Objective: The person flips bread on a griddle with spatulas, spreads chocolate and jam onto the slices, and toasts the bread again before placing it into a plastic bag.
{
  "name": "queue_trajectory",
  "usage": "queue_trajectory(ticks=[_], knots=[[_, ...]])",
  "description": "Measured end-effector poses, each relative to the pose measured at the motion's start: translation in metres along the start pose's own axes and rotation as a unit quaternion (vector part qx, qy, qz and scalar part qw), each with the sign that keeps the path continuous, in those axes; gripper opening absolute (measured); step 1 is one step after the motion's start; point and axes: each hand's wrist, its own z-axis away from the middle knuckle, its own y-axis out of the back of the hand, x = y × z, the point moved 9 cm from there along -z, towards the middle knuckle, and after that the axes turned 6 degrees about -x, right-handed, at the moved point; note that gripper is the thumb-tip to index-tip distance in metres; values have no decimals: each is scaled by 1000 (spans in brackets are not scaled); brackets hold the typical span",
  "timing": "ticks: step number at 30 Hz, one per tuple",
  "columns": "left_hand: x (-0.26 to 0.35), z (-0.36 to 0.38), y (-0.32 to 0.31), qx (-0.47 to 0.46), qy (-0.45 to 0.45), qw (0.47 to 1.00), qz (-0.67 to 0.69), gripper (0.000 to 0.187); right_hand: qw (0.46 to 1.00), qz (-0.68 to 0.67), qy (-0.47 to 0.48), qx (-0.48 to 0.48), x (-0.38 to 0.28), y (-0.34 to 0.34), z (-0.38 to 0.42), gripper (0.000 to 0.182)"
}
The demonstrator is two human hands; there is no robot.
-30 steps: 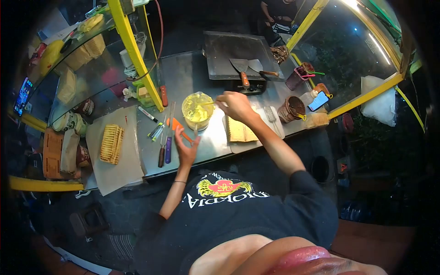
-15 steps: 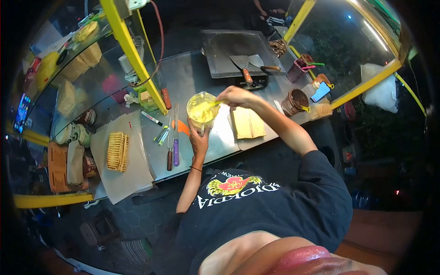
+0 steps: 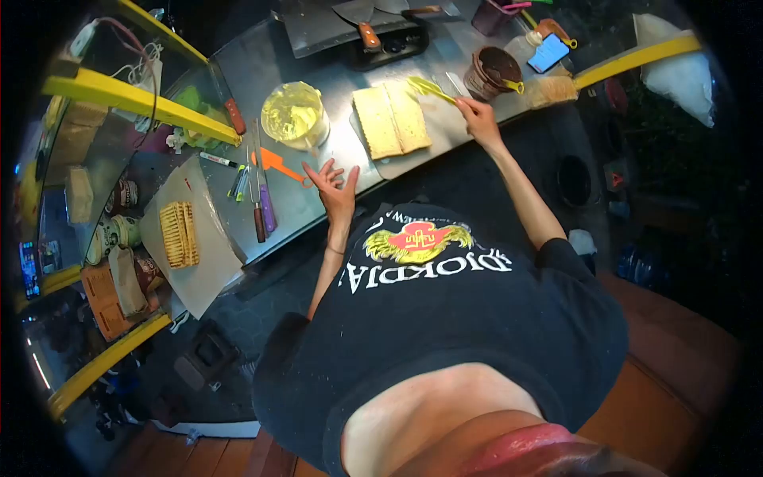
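My right hand [image 3: 479, 123] pinches the handle of a yellow spatula [image 3: 433, 89], whose blade reaches left toward the bread. Two pale yellow slabs of bread [image 3: 391, 119] lie side by side on a cutting board [image 3: 395, 168]. My left hand [image 3: 335, 191] is open, fingers spread and empty, just in front of a clear pitcher [image 3: 316, 133] of yellow spread [image 3: 296, 115]. An orange spatula [image 3: 280, 165] lies left of that hand. Beyond it are a purple-handled knife [image 3: 266, 208] and a brown-handled one [image 3: 258, 222].
A griddle [image 3: 306, 36] with scrapers on it stands at the back. A tub of brown spread [image 3: 493, 71] and a phone [image 3: 549, 53] are at the right. Toasted bread [image 3: 179, 233] rests on paper [image 3: 208, 266] at the left. A yellow frame post [image 3: 143, 109] borders the counter.
My left hand has let go of the pitcher, which now stands on the counter. My right hand has moved from the pitcher to the right of the bread with the yellow spatula. The view has shifted.
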Motion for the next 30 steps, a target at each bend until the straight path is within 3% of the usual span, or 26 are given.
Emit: queue_trajectory(ticks=[1,3,4,7,8,9,11,13,15,16,17,19,20,21,23,25,27,28,30], knots=[[1,8,2,64,-4,998,-11,104,998,24,66,0,-5,-5,-3,27],[-9,11,-13,84,23,996,-18,104,973,122,195,15,-24,-19,-8,25],[-13,14,-28,58,36,997,-21,103,961,213,172,-48,-19,-30,-7,23],[3,13,-69,13,28,999,-17,104,938,243,209,-133,-33,-36,13,23],[12,8,-82,-2,-19,994,-106,107,944,212,200,-155,-40,-30,11,24],[17,4,-93,-19,-66,978,-195,110,943,206,205,-161,-39,-30,4,24],[9,-7,-97,-6,-60,972,-228,113,956,203,188,-97,-33,-14,-20,23],[5,-6,-100,2,-50,965,-258,116,950,195,205,-130,-26,-19,-20,23],[6,-7,-100,8,-53,960,-276,116,914,170,263,-259,-29,-37,-4,24],[6,-9,-99,15,-53,959,-278,116,922,156,207,-288,-28,-31,-6,27],[5,-8,-98,11,-53,964,-260,116,920,155,209,-293,-27,-30,-11,27],[3,-6,-98,11,-51,969,-240,117,966,51,168,-190,-24,-10,-40,29],[5,-6,-98,10,-60,967,-249,117,984,16,70,-163,-9,-8,-51,31],[6,-5,-101,9,-66,964,-258,117,983,16,68,-169,-1,-6,-54,31],[7,-3,-99,14,-60,961,-269,117,960,42,-57,-270,37,-25,-50,32],[7,-7,-101,12,-77,957,-280,116,947,53,-31,-315,25,-21,-14,32],[3,-5,-101,19,-55,953,-296,116,914,95,112,-377,-3,-18,22,30],[1,-7,-100,20,-54,955,-291,115,913,96,113,-381,2,-20,21,30],[0,-6,-99,22,-57,954,-295,112,954,51,183,-234,-6,-1,14,26]])
